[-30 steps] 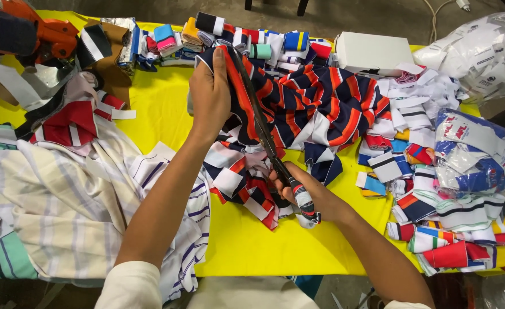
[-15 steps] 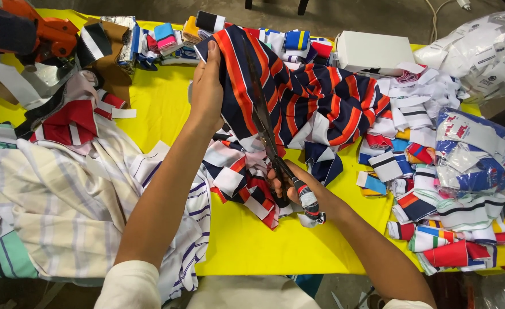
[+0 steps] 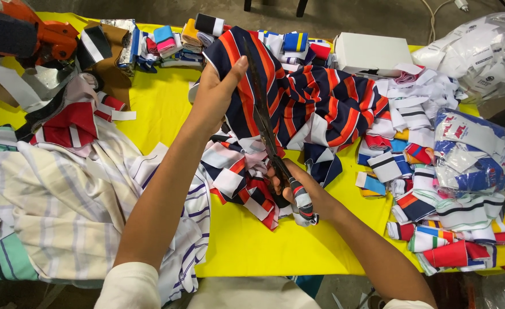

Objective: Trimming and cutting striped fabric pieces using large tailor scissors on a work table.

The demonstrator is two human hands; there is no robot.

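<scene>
My table is yellow and crowded with cloth. On the near left lies a big pale striped sheet, with a red and white piece just beyond it. An orange machine sits at the far left corner. Along the far edge run small folded bundles, and a white box stands to their right. A clear bag fills the far right corner, and heaps of striped scraps cover the right side.

In the middle is the cloth I work on, navy with orange, red and white stripes, its far end lifted off the table. My left hand is closed on that raised edge, thumb on the front of it and fingers behind. More cut pieces lie just under it.

My right hand is wrapped tight around the handles of the scissors. The long dark blades point away from me and lie against the striped cloth, close by my left thumb
</scene>
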